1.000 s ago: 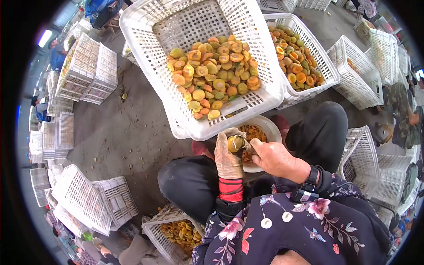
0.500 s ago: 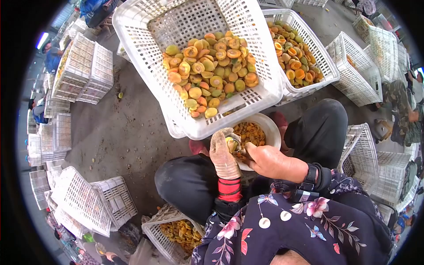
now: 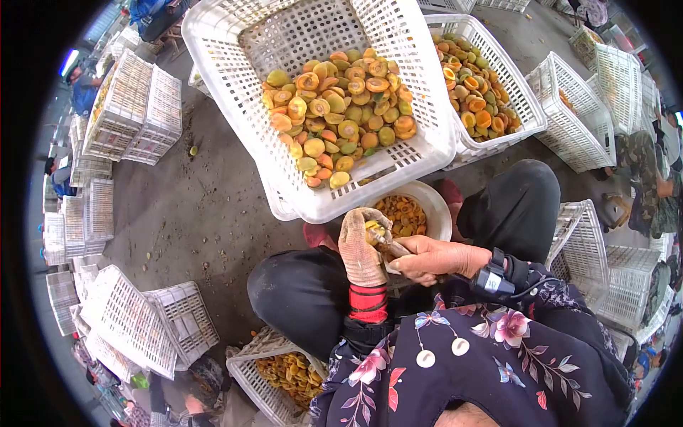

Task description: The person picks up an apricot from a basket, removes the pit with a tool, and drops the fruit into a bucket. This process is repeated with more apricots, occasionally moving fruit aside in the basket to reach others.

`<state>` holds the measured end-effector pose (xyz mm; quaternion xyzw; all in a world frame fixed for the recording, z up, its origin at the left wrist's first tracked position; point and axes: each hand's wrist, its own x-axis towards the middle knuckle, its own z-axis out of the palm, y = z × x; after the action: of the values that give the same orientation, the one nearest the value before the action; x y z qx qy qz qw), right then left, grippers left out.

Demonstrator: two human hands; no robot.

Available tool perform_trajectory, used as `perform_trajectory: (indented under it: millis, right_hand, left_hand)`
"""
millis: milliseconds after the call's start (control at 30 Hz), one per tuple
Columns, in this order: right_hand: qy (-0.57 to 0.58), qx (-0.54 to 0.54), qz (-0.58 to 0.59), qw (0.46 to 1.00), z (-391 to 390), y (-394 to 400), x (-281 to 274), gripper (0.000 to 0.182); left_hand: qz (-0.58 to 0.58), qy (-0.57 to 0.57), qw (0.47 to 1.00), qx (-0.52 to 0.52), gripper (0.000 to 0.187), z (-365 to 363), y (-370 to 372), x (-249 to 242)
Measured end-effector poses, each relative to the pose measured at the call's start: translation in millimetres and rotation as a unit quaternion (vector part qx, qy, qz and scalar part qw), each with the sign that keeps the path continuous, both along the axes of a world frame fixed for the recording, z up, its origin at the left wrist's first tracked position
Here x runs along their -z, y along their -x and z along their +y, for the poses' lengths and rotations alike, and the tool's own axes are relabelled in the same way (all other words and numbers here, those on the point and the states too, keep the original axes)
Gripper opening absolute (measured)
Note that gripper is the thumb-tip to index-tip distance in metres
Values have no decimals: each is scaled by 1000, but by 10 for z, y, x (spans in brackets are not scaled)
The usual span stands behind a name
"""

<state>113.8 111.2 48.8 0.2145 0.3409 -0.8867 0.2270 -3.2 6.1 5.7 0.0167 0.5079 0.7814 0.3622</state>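
Observation:
My left hand, in a stained knit glove, is closed round a yellow-green apricot, mostly hidden by the fingers. Bare and wrapped round a handle, my right hand holds a small pitting tool whose tip meets the fruit; its exact shape is hard to make out. Both hands are over the near rim of a white bucket, which has orange fruit pieces in it. Just beyond stands a tilted white crate holding many halved apricots.
Another crate of halved apricots stands at the upper right. By my left knee is a crate with orange pieces. Stacked white crates line both sides, and other people are at the edges. Debris dots the grey floor.
My right hand has turned and drawn slightly back, with the tool handle now showing more. My left hand keeps its hold on the apricot in nearly the same place.

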Motion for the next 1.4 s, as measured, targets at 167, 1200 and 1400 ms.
perform_trajectory:
  millis: [167,1200,1400]
  right_hand:
    - [39,-18,-2,999,104,-39,113,18]
    - [-840,205,-4,502,1436,287,-160,31]
    - [-772,-64,163,611,761,1401,812,33]
  left_hand:
    - [-44,-15,999,10,39,35,-25,-29]
    - [-63,3,998,-14,40,35,-28,189]
    - [42,84,995,-42,38,-36,-32,502]
